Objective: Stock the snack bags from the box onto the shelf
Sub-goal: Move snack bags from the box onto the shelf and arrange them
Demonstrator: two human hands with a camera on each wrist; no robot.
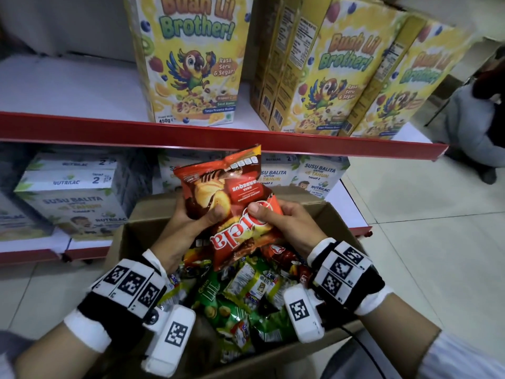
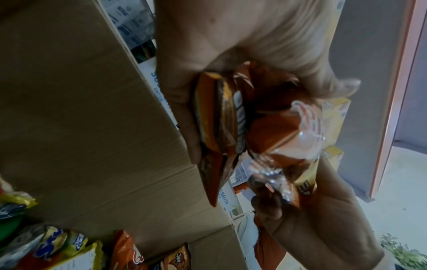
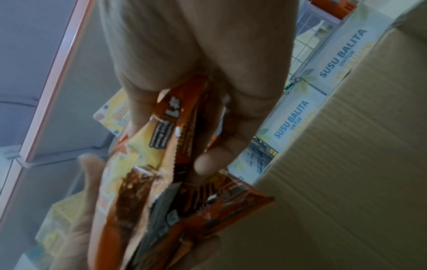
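Left hand (image 1: pixel 191 217) and right hand (image 1: pixel 284 220) each gripping a red snack bag (image 1: pixel 218 184) mid-frame above box (image 1: pixel 153 209); free shelf (image 1: pixel 68 88) space upper left, nearer left hand.

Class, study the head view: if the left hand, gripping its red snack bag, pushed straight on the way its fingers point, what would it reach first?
The left hand points forward and up. Probably the red shelf edge comes first, the bag touching it before the fingers; depth is uncertain, so it might pass underneath.
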